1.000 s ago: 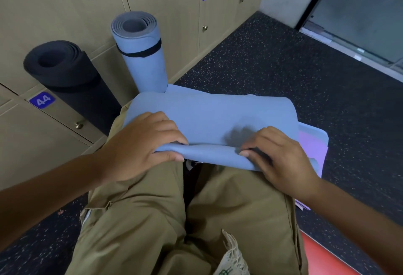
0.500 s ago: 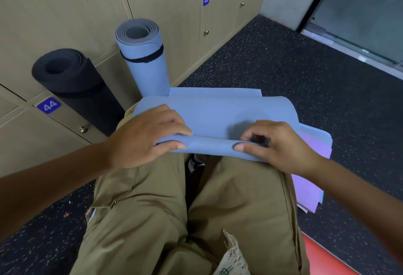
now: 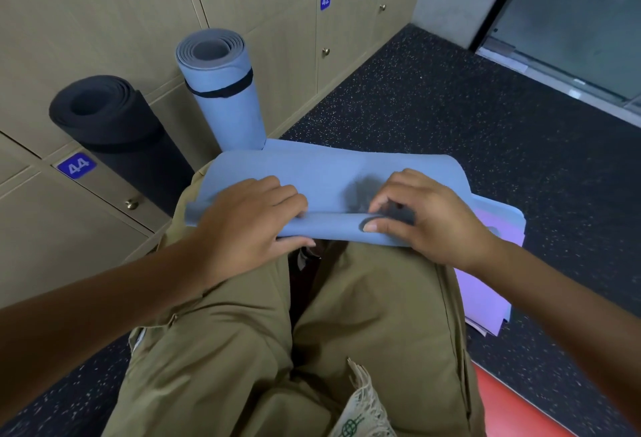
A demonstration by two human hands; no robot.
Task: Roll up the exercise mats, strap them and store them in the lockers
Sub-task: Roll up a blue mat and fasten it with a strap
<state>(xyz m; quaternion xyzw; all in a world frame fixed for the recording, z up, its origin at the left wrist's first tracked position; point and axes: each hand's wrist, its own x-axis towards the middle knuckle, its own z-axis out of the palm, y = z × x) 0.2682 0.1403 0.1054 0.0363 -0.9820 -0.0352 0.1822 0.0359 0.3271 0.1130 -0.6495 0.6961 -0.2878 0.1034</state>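
A blue exercise mat (image 3: 333, 176) lies across my knees with its near edge curled over into a first small fold. My left hand (image 3: 249, 218) grips that curled edge on the left, fingers over the top and thumb underneath. My right hand (image 3: 423, 214) pinches the fold on the right, thumb along the front and fingers curled on top. A rolled blue mat (image 3: 225, 89) with a black strap stands upright against the lockers (image 3: 277, 20). Beside it a rolled black mat (image 3: 114, 128) leans on locker 44.
A lilac mat (image 3: 485, 284) lies flat under the blue one, showing at the right. Dark speckled floor (image 3: 451, 107) spreads ahead and right. A glass door (image 3: 572, 20) is at the far right. A red mat corner (image 3: 513, 402) shows bottom right.
My fingers have curled the mat's near edge further over, tightening the first fold. The view has dropped and shifted a little, so the standing rolls sit lower in frame.
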